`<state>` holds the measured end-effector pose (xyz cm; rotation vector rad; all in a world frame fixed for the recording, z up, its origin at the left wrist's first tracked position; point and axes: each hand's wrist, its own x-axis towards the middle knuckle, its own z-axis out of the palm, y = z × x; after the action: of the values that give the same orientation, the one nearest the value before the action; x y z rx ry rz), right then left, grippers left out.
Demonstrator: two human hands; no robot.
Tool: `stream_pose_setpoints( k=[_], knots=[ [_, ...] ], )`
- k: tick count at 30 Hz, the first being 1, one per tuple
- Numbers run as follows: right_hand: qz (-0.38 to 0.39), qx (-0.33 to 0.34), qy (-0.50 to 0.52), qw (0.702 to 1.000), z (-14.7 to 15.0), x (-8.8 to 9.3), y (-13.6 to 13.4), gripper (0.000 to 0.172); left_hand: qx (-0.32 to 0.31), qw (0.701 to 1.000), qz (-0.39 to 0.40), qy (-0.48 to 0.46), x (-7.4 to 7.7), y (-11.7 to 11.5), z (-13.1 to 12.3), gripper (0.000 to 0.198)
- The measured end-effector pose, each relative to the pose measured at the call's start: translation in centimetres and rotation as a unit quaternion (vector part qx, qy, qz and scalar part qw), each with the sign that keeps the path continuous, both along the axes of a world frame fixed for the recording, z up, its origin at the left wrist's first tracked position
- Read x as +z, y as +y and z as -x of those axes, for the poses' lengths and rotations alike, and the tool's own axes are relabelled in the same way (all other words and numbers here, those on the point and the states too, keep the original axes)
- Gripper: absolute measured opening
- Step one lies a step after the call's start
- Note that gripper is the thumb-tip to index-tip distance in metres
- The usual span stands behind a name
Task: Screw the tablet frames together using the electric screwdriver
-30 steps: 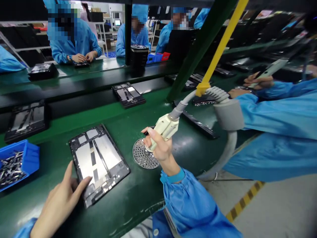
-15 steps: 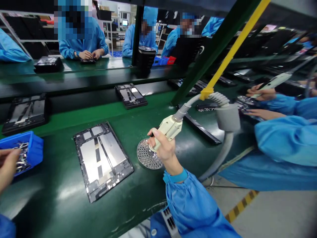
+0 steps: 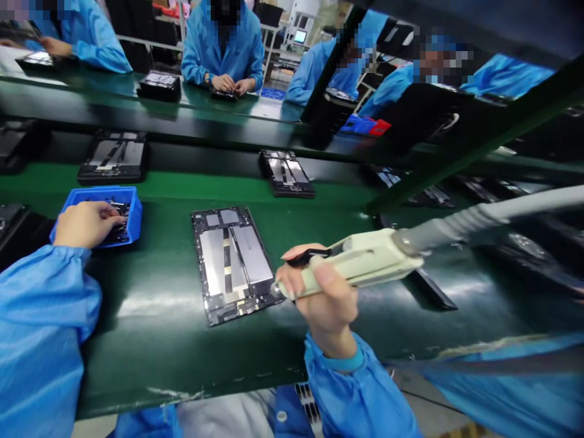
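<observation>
My left hand [image 3: 84, 224] reaches into a blue bin [image 3: 135, 210] of small dark and silvery parts. Its fingertips are pinched together among the parts; what they grip, if anything, is too small to name. My right hand [image 3: 331, 298] is wrapped round a cream electric screwdriver [image 3: 371, 261] with a black lever and a thick grey cable. The screwdriver's tip points left, close to the lower right corner of an opened tablet [image 3: 258, 255]. That tablet lies flat on the green bench, its silver battery panels facing up. The round perforated metal tray is out of sight.
Stacked tablet bodies [image 3: 116, 158] stand behind the bin, with another stack [image 3: 288, 173] farther right. A slanting dark green post [image 3: 438, 158] rises at the right. A black strip [image 3: 431, 289] lies beyond the screwdriver. Across the line, a person in blue [image 3: 223, 45] handles a device.
The view has swung left. The screwdriver has lifted away from the round tray and tipped toward horizontal, its tip nearer the tablet. My left hand is now inside the bin.
</observation>
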<state>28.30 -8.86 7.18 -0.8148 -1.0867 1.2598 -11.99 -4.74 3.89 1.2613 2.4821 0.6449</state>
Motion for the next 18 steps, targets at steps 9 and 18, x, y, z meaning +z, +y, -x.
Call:
stream_pose_setpoints(
  k=[9,18],
  knots=[
    [0.036,0.057,-0.013,0.998,3.8,-1.3,-0.9,0.041,-0.012,0.992,0.008,0.124,1.4,-1.3,-1.4,0.033],
    [0.039,0.059,-0.039,0.997,3.8,-2.1,-1.1,0.049,-0.035,0.964,-0.252,0.081,3.6,-2.2,-4.8,0.036]
  ],
)
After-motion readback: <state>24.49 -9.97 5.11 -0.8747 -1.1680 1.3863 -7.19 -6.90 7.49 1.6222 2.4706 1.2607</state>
